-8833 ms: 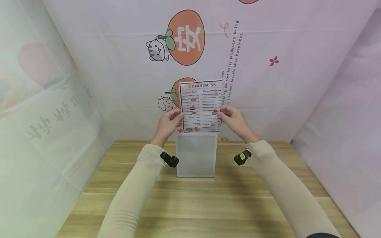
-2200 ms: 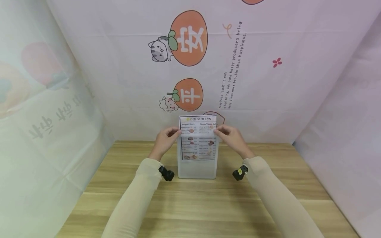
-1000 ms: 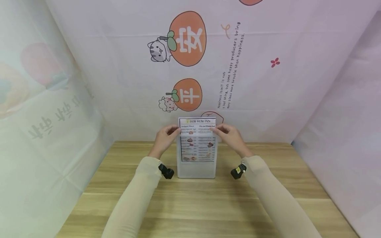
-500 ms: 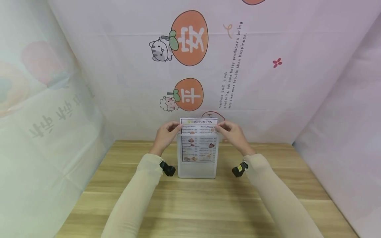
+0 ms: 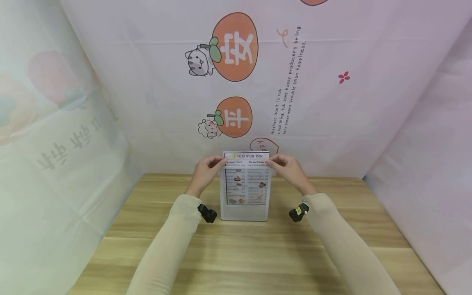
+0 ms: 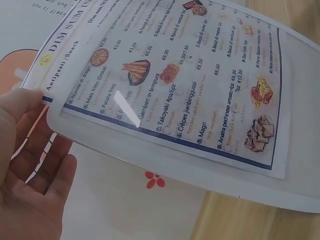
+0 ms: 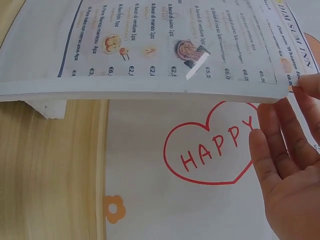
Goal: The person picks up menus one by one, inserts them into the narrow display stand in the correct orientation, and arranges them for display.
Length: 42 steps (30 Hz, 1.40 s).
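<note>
A printed menu sheet [image 5: 246, 156] headed DIM SUM INN stands mostly inside a clear, pale-rimmed upright menu holder [image 5: 245, 213] on the table. Its top strip sticks out above the holder's upper edge, and a bare band shows below its lower edge. My left hand [image 5: 205, 173] pinches the sheet's left edge near the top; in the left wrist view the thumb lies on the sheet's corner. On the opposite edge, my right hand [image 5: 291, 173] pinches the sheet at about the same height. Glare crosses the holder's clear front [image 6: 127, 107] in the left wrist view.
The holder stands on a wood-grain table [image 5: 236, 258] near its back edge. Behind it hangs a white printed cloth [image 5: 166, 102] with cartoon fruit and a red heart [image 7: 210, 145]. More cloth closes off both sides. A foot [image 7: 50, 109] shows behind the holder.
Compared with the earliest frame, where it was held above the holder, the menu sheet has gone down into it. Over the last half second it slid slightly lower, both hands moving down with it.
</note>
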Tool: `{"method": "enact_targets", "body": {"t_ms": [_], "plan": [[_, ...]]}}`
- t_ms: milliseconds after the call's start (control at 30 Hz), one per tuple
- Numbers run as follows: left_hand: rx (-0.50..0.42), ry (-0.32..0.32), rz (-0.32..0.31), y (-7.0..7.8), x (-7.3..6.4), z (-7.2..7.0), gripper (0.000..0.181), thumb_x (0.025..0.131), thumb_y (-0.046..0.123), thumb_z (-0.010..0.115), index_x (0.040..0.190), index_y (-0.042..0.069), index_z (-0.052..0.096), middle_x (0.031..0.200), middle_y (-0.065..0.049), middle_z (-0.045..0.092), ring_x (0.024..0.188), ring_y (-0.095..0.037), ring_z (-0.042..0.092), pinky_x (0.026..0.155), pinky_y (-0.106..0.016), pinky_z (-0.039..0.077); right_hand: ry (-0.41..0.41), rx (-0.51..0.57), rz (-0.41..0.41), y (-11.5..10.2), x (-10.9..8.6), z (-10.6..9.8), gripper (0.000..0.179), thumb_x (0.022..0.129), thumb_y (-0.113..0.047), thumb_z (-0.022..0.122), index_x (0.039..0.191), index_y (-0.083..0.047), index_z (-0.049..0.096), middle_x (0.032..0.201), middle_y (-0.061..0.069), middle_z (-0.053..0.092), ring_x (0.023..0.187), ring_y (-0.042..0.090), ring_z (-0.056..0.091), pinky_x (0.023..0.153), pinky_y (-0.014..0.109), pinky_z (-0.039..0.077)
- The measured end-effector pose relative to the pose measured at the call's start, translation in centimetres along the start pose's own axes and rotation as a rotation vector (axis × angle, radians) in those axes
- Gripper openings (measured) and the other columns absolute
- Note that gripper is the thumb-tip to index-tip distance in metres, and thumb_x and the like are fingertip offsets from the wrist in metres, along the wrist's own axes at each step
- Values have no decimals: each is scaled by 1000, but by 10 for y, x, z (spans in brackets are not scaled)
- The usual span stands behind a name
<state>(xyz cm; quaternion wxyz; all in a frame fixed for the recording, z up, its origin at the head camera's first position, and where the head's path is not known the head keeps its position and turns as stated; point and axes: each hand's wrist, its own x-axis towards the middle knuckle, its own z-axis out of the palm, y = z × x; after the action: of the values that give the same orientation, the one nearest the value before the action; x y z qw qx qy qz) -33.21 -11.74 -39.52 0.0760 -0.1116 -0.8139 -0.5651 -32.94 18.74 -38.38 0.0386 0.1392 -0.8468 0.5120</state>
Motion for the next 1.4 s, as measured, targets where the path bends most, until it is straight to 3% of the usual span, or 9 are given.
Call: {"method": "enact_targets", "body": {"t_ms": [167, 467, 967, 1133, 1400], "plan": [[16, 5, -8, -3, -2, 1, 33, 96, 45, 66, 111, 16, 72, 108, 0, 68, 102, -19, 61, 92, -38, 51, 0, 3, 2, 1, -1, 2, 41, 94, -52, 65, 111, -14, 69, 115, 5, 67, 109, 24, 59, 94, 52, 49], [-9, -13, -27, -7, -3, 1, 37, 95, 48, 67, 112, 16, 72, 110, 0, 67, 104, -20, 60, 93, -40, 51, 4, -17, -10, 4, -3, 2, 38, 96, -50, 64, 111, -16, 68, 115, 3, 67, 108, 23, 59, 90, 43, 50], [-2, -12, -47, -7, -5, 3, 36, 96, 47, 65, 112, 15, 72, 112, -1, 66, 106, -21, 59, 95, -40, 50, -6, 12, -3, 10, -4, 4, 40, 96, -47, 66, 117, -12, 69, 119, 7, 67, 113, 26, 58, 97, 47, 47], [-5, -21, -40, -3, -1, 2, 37, 95, 47, 66, 114, 16, 71, 113, -1, 66, 109, -20, 59, 98, -41, 49, -4, -7, 26, 7, -1, 4, 49, 95, -55, 62, 123, -15, 65, 123, 6, 65, 118, 25, 57, 99, 48, 48], [18, -1, -55, 6, 7, 1, 39, 94, 54, 64, 111, 20, 71, 112, 2, 66, 110, -18, 59, 98, -41, 47, 8, 18, 27, -6, 5, 3, 51, 95, -61, 57, 117, -15, 66, 116, 7, 64, 108, 27, 57, 86, 47, 53]]}}
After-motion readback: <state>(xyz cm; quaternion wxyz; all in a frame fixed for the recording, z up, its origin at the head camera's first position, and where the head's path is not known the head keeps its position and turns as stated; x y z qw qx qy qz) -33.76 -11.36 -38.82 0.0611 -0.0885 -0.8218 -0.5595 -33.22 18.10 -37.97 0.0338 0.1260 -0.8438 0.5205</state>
